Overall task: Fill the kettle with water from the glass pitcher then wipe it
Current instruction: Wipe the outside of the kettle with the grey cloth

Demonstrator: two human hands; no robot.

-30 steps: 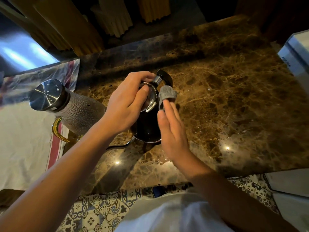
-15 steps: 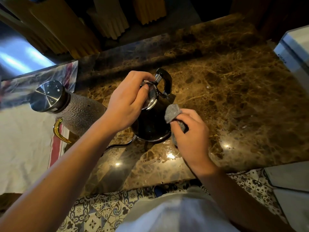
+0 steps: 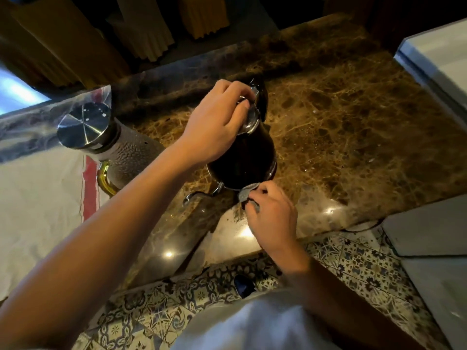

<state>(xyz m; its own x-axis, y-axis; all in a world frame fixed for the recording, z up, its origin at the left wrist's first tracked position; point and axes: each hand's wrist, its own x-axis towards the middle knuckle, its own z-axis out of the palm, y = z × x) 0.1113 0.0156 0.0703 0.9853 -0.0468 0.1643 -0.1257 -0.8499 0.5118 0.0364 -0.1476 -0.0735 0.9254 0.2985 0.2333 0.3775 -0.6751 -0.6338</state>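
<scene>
My right hand (image 3: 274, 215) has dragged the cloth (image 3: 249, 193), pinched in its fingers, down to the kettle (image 3: 246, 157) base, while my left hand (image 3: 214, 127) fingers clamp the lid, so wiping nears done.

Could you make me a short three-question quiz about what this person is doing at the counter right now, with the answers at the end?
1. True or false: the left hand rests on top of the kettle.
2. What does the right hand hold? A) a sponge B) a grey cloth C) a spoon
3. Fill in: the glass pitcher, with its metal lid, stands to the ___ of the kettle on the marble counter.

Key:
1. True.
2. B, the grey cloth, pressed at the kettle's lower edge.
3. Left.
</scene>
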